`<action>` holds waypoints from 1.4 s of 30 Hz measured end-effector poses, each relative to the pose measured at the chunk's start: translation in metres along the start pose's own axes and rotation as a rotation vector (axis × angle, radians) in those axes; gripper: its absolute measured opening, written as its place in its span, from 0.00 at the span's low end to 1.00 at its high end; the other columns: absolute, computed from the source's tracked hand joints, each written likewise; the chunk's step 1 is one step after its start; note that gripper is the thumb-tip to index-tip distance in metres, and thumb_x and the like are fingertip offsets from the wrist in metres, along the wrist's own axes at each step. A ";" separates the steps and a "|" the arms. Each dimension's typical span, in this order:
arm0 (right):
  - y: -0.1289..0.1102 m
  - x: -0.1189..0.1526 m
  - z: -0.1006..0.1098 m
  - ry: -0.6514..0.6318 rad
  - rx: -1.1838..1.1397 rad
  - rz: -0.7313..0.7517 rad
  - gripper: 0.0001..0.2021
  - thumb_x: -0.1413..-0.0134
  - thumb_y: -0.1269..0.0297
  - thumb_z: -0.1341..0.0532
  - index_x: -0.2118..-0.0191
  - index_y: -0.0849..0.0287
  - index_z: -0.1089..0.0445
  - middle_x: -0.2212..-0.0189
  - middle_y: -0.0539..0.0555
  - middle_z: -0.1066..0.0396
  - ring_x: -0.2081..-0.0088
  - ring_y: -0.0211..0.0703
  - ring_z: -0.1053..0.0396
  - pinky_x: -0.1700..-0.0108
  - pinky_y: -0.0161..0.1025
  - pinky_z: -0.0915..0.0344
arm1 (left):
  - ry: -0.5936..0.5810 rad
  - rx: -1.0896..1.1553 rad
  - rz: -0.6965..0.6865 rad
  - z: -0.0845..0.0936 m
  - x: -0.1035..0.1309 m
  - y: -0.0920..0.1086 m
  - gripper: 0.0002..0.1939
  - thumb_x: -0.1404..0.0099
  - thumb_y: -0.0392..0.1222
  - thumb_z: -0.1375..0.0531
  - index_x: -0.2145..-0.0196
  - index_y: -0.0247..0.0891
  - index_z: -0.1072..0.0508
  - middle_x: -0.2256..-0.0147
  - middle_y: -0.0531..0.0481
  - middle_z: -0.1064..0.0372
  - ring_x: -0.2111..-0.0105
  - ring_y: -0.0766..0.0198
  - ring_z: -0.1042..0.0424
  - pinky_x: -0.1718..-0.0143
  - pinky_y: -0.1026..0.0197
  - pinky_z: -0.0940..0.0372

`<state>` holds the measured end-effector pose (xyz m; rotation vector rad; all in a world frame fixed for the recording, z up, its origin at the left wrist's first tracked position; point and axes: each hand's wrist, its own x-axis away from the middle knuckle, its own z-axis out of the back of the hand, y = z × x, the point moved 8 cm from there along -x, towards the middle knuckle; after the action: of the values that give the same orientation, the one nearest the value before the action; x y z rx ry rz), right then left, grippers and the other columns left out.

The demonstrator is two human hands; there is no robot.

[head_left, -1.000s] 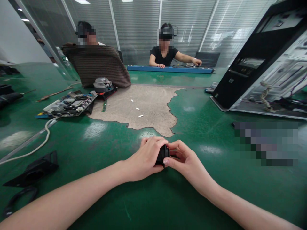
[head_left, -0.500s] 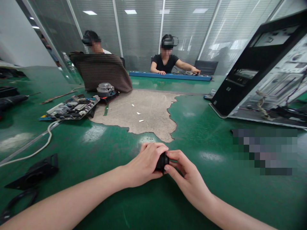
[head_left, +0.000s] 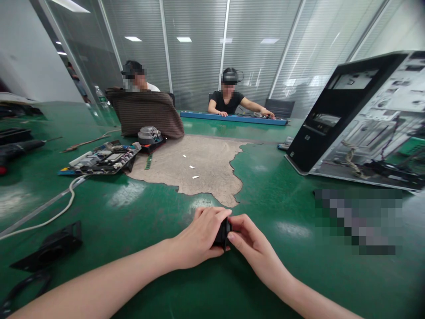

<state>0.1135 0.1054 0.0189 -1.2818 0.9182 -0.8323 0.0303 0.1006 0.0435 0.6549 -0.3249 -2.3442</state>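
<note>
Between my two hands is a small black part (head_left: pixel 222 234) with a round rim on its right side; its exact kind does not show. My left hand (head_left: pixel 204 232) wraps over it from the left, fingers on top and thumb below. From the right, my right hand (head_left: pixel 252 239) pinches the rim between thumb and fingertips. Both hands are low over the green table (head_left: pixel 159 283), and they hide much of the part.
At left lie a black plastic piece (head_left: pixel 55 248), a circuit board (head_left: pixel 102 157), a white cable (head_left: pixel 63 201) and a cooler (head_left: pixel 149 135). A computer case (head_left: pixel 318 128) leans at right, near a blurred flat object (head_left: pixel 361 221). Two people (head_left: pixel 229 95) sit across the table.
The camera has tipped upward, so the scene sits lower in view. My right fingers have shifted slightly on the rim; both hands keep hold of the black part.
</note>
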 end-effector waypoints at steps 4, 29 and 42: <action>-0.001 0.003 0.001 0.034 0.040 0.042 0.07 0.49 0.67 0.45 0.61 0.54 0.39 0.62 0.51 0.38 0.59 0.39 0.37 0.57 0.37 0.35 | -0.034 0.010 -0.001 0.001 0.000 0.002 0.31 0.45 0.37 0.44 0.48 0.39 0.55 0.52 0.42 0.44 0.52 0.57 0.44 0.53 0.51 0.49; -0.004 0.002 0.000 0.032 0.038 0.036 0.06 0.47 0.63 0.47 0.63 0.56 0.40 0.66 0.51 0.38 0.64 0.38 0.36 0.62 0.37 0.34 | -0.014 0.012 0.012 -0.001 0.000 0.000 0.29 0.46 0.36 0.44 0.49 0.39 0.54 0.52 0.42 0.45 0.53 0.57 0.44 0.53 0.51 0.49; -0.006 0.004 -0.002 -0.060 0.349 0.139 0.09 0.46 0.69 0.48 0.57 0.55 0.45 0.61 0.52 0.41 0.60 0.39 0.39 0.58 0.38 0.38 | -0.039 -0.010 -0.003 -0.003 0.001 0.000 0.30 0.46 0.35 0.43 0.50 0.39 0.55 0.51 0.43 0.46 0.52 0.57 0.46 0.52 0.52 0.51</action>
<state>0.1139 0.1000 0.0248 -0.9251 0.7656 -0.7998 0.0317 0.0998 0.0405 0.6060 -0.3302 -2.3620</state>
